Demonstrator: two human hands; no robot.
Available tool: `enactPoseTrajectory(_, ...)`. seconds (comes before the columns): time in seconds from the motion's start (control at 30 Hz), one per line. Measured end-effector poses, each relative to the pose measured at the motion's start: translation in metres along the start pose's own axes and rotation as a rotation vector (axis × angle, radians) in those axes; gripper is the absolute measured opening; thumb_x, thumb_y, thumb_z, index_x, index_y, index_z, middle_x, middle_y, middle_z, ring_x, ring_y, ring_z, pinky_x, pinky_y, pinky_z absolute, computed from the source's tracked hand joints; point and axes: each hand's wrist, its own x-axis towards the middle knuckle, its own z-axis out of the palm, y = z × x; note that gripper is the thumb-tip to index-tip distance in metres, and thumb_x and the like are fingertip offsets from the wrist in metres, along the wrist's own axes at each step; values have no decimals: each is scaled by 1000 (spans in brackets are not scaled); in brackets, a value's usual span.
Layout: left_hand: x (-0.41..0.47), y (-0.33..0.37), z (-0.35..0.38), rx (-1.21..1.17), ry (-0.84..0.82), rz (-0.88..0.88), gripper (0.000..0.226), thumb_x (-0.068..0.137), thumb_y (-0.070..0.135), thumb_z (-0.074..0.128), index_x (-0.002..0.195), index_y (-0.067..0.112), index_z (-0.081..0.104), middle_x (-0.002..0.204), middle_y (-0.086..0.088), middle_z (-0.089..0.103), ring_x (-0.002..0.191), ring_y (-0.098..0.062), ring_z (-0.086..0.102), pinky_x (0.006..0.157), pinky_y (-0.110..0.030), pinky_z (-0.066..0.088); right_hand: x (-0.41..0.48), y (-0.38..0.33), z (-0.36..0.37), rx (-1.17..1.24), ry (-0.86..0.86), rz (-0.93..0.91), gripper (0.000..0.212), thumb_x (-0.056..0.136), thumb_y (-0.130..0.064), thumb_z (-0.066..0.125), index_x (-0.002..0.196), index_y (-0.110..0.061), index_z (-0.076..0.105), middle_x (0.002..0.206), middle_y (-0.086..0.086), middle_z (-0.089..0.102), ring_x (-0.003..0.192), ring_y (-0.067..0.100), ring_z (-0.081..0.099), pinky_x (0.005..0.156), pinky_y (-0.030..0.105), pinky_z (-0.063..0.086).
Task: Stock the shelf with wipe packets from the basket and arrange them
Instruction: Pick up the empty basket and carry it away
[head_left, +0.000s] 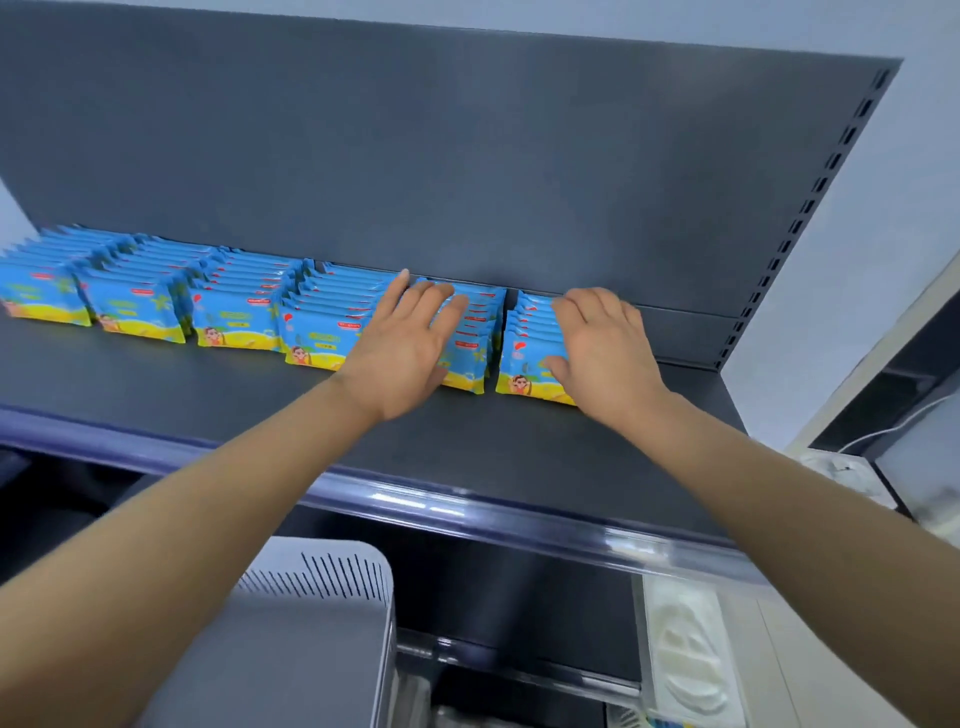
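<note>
The wipe packets (239, 322) stand on edge in six front-to-back rows on the grey shelf (260, 395), blue and yellow faces forward. The right grip (602, 348) clasps the last row (524, 338): its fingers curl over the tops and its thumb presses on the front packet's face. Just left of it, across a narrow gap, the left grip (400, 353) lies released, with straight, spread fingers resting on top of the next row (467, 343). Four more rows run on to the left of that grip, close together. Behind both grips rises the dark back panel (415, 156), and a slotted upright (810, 202) stands to the right. Nearer than the grips, a clear rail (467, 512) edges the shelf, and below the left forearm sits the grey basket (311, 623).
</note>
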Motion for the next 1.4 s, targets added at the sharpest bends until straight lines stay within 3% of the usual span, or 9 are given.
enactPoseTrajectory(0.1, -19, 16, -33, 20, 91, 21, 77, 61, 19, 83, 126, -4, 49, 120, -23, 55, 109, -41, 53, 106, -49, 33, -27, -5, -30, 13, 49, -40, 61, 85, -31, 64, 136, -8, 40, 141, 9, 39, 133, 29, 30, 108, 37, 21)
enactPoseTrajectory(0.2, -45, 43, -67, 21, 146, 33, 77, 59, 18, 84, 123, -4, 49, 115, -22, 55, 103, -40, 53, 103, -44, 28, -63, -10, -54, 48, 96, -75, 63, 85, -35, 63, 136, -10, 38, 141, 6, 37, 132, 27, 29, 107, 36, 21)
enactPoseTrajectory(0.5, -144, 88, -135, -23, 36, -128, 76, 64, 18, 80, 127, -7, 47, 118, -25, 55, 105, -41, 53, 100, -40, 31, -138, -62, -87, 135, 116, -191, 63, 85, -37, 63, 136, -9, 38, 138, 7, 39, 130, 28, 32, 106, 36, 22)
enactPoseTrajectory(0.7, -198, 67, -144, -129, 18, -315, 72, 71, 18, 76, 131, -6, 44, 121, -24, 52, 111, -42, 50, 101, -46, 38, -154, -105, -81, 172, 108, -243, 60, 85, -37, 64, 132, -7, 42, 134, 9, 44, 126, 30, 37, 105, 38, 27)
enactPoseTrajectory(0.9, -278, 16, -105, -336, -90, -673, 74, 79, 26, 72, 139, 2, 35, 136, -17, 42, 127, -33, 38, 108, -38, 30, -160, -171, -30, 201, -68, -258, 57, 90, -38, 57, 135, -11, 37, 138, 6, 41, 127, 26, 35, 104, 35, 25)
enactPoseTrajectory(1.03, -329, -29, -64, -455, -217, -841, 74, 80, 25, 71, 140, 2, 34, 139, -16, 39, 131, -30, 33, 111, -35, 26, -157, -221, 16, 214, -195, -165, 53, 90, -38, 57, 131, -9, 41, 132, 8, 47, 124, 27, 40, 103, 36, 31)
enactPoseTrajectory(1.23, -395, -84, 3, -607, -411, -1056, 71, 79, 28, 72, 135, 1, 38, 132, -18, 40, 126, -33, 38, 106, -37, 31, -167, -271, 86, 356, -409, 134, 52, 89, -34, 57, 132, -8, 42, 134, 12, 45, 124, 30, 40, 100, 42, 37)
enactPoseTrajectory(1.33, -412, -105, 26, -669, -447, -1193, 73, 82, 33, 69, 137, 1, 34, 137, -17, 36, 127, -32, 38, 107, -38, 32, -176, -278, 115, 501, -481, 385, 70, 90, -38, 56, 145, -11, 24, 149, 14, 26, 134, 38, 26, 106, 50, 30)
enactPoseTrajectory(1.4, -420, -118, 41, -703, -487, -1290, 68, 82, 37, 67, 133, 2, 39, 132, -16, 42, 120, -32, 45, 101, -39, 40, -177, -280, 133, 605, -501, 582, 74, 89, -41, 57, 146, -9, 22, 148, 18, 25, 133, 41, 27, 106, 51, 30)
